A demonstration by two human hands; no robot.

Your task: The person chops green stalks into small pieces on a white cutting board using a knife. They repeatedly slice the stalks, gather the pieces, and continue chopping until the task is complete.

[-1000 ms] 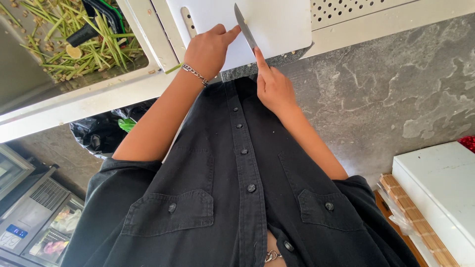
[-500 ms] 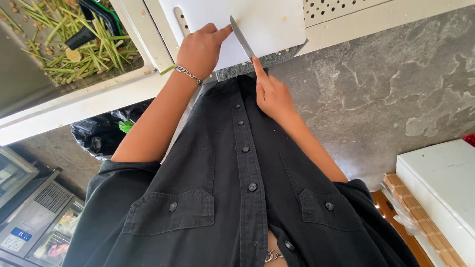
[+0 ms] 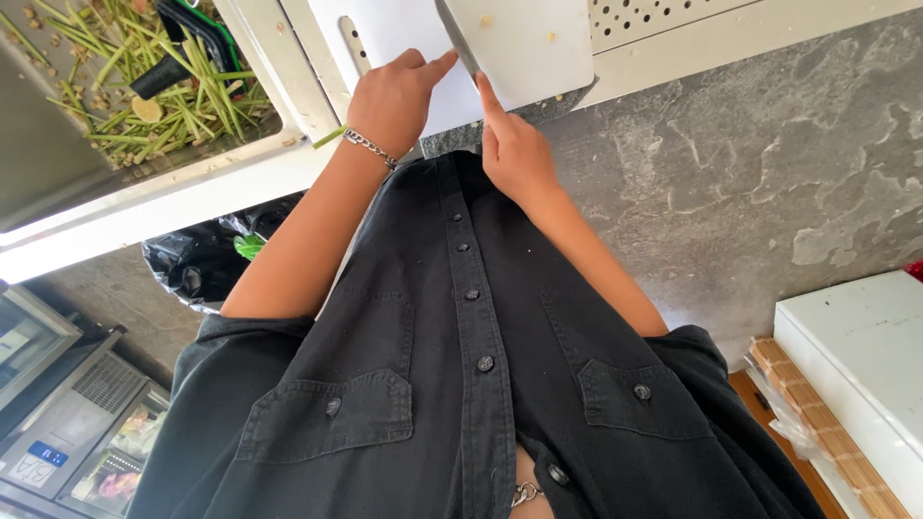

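I'm watching left hand gripping knife, fingers curled round handle (handle itself hidden under fist). Right hand mostly closed, holding nothing, index finger extending onto blade's side. Blade lying over white cutting board on grey counter. I'm judging: keep fingertip off edge, blade flat. Green stalks in tray, left.

White cutting board under both hands; steel-grey knife blade between them. Silver chain bracelet on the left wrist. Black buttoned shirt below; grey mottled counter right; green stalks left.
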